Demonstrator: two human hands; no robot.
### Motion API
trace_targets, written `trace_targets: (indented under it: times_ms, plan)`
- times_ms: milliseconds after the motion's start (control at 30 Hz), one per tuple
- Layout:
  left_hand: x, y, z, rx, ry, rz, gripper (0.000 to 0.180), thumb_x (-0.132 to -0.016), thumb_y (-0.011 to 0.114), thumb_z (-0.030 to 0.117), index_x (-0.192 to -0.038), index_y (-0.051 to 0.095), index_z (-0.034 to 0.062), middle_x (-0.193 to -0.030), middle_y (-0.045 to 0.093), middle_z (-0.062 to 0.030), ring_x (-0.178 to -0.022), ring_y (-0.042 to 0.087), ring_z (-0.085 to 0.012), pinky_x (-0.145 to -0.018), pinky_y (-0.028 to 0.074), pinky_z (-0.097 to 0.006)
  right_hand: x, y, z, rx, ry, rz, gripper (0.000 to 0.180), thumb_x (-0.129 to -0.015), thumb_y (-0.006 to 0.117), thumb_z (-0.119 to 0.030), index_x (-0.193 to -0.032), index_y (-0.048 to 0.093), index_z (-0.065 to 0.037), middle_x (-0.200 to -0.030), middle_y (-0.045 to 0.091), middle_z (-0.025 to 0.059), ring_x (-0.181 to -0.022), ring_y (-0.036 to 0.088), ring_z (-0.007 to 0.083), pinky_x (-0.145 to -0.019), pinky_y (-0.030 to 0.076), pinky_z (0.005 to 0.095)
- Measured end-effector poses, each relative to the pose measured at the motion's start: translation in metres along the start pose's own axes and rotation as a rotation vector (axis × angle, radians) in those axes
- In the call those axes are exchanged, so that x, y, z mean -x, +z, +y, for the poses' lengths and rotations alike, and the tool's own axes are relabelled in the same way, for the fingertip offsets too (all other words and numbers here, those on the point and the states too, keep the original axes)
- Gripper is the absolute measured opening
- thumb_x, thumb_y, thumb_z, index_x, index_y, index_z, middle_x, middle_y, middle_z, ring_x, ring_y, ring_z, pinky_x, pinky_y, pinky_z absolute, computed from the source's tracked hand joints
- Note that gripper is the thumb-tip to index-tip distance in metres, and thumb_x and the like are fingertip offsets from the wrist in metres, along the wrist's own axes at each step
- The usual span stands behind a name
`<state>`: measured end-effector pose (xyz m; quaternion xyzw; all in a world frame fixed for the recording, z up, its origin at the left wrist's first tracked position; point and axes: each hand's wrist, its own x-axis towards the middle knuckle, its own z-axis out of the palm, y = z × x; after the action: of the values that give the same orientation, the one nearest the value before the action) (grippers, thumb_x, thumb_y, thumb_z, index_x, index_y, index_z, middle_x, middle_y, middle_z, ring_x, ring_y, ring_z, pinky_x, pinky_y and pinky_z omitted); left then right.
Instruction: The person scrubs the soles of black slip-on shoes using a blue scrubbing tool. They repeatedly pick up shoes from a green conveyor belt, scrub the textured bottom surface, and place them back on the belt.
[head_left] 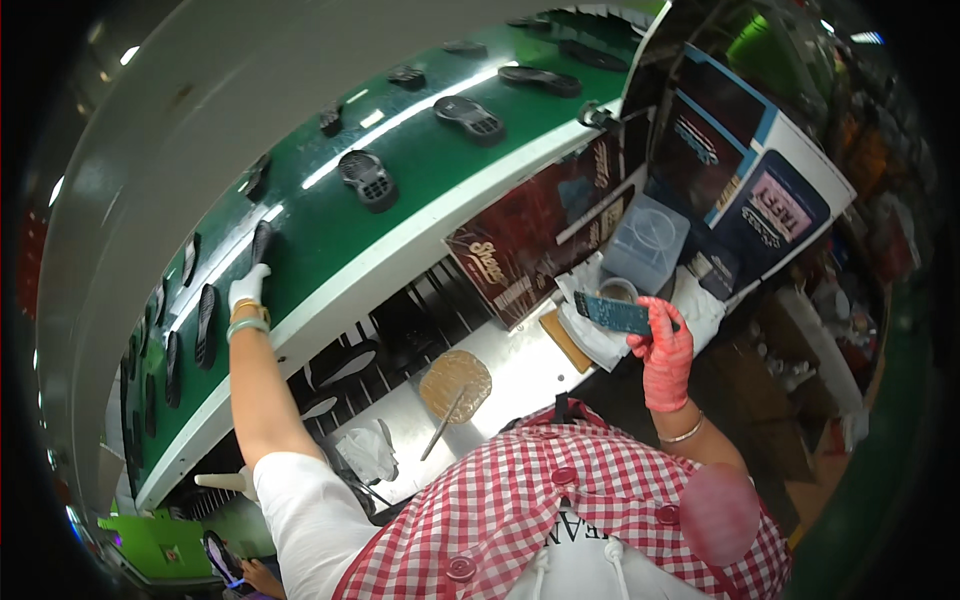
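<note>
Across the upper left stretches the largest thing in view, a green conveyor belt (310,235), edged on its near side by a white rail (420,225) and carrying dark shoe soles that lie well apart. A red-and-white checked apron (560,490), worn by the person, fills the lower middle. Between apron and rail lies a pale, shiny table (520,360). At the upper right stands a printed carton (715,110) with blue edging, and next to it a dark red cardboard panel (545,225) lines the rail.

Smaller again is a clear plastic tub (650,245), set beside white crumpled sheeting (705,310). Near it, the right hand (666,355), gloved in pink, is raised and closed around one end of a flat teal piece (620,315) — its other end points left, over the table. A brown round disc (445,372) lies on the table, with a slim stick (440,432) resting partly across it; a wad of white material (367,455) sits to their left.

Out over the belt's near edge, the left hand (245,287), in a white glove, meets the lower end of a dark sole (262,240) — whether it grips or merely touches, I cannot tell. Smallest are a tan bar (566,341) by the sheeting and a little round cup (620,289) just behind the teal piece.
</note>
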<state>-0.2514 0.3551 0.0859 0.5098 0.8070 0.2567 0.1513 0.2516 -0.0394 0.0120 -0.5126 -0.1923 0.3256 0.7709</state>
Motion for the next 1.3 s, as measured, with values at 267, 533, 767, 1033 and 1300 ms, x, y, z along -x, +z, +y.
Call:
trace_targets:
  times_ms: [267,533,767,1033,1300]
  plan:
    - [0.21,0.004,0.003,1.597,0.321,-0.545,0.055,-0.086,0.06,0.028,-0.129,0.04,0.0007,-0.112,0.054,-0.0146,-0.09,0.053,-0.0223,-0.081,0.047,-0.035,-0.057,-0.054,0.032,0.286,0.033,0.037,0.023,-0.09,0.059,-0.026,-0.097,0.063,-0.005,-0.079,0.062,0.0014,-0.054,0.056,0.0055,-0.047,0.04,0.0169]
    - [0.366,0.065,-0.011,1.649,0.145,-0.689,0.056,-0.078,0.058,0.014,-0.127,0.039,-0.0054,-0.104,0.056,-0.0175,-0.085,0.058,-0.0251,-0.077,0.051,-0.035,-0.108,-0.089,0.081,0.653,0.041,-0.088,0.029,-0.086,0.064,-0.028,-0.102,0.064,-0.004,-0.073,0.061,0.0031,-0.061,0.055,0.0105,-0.059,0.046,0.024]
    - [0.419,0.097,0.025,1.624,-0.031,-0.899,0.07,-0.072,0.062,0.012,-0.134,0.032,-0.002,-0.13,0.042,-0.0235,-0.111,0.053,-0.0361,-0.088,0.05,-0.047,-0.13,-0.097,0.107,0.652,0.027,-0.146,0.029,-0.084,0.066,-0.029,-0.099,0.066,-0.004,-0.072,0.062,0.0029,-0.062,0.054,0.0097,-0.061,0.045,0.0247]
    - [0.437,0.118,0.029,1.617,-0.237,-1.051,0.065,-0.087,0.054,0.036,-0.136,0.03,0.0,-0.131,0.043,-0.0242,-0.103,0.056,-0.0309,-0.088,0.049,-0.041,-0.131,-0.101,0.102,0.598,0.079,-0.159,0.029,-0.084,0.066,-0.027,-0.098,0.066,-0.002,-0.077,0.064,0.0034,-0.062,0.055,0.0094,-0.061,0.046,0.0242]
    - [0.445,0.142,0.02,1.491,-0.166,-0.983,0.074,-0.068,0.074,0.0,-0.133,0.037,0.0026,-0.132,0.045,-0.0174,-0.117,0.048,-0.0262,-0.101,0.038,-0.039,-0.128,-0.1,0.104,0.52,0.09,-0.197,0.032,-0.084,0.066,-0.029,-0.099,0.066,-0.001,-0.079,0.065,0.004,-0.065,0.056,0.0095,-0.061,0.046,0.0238]
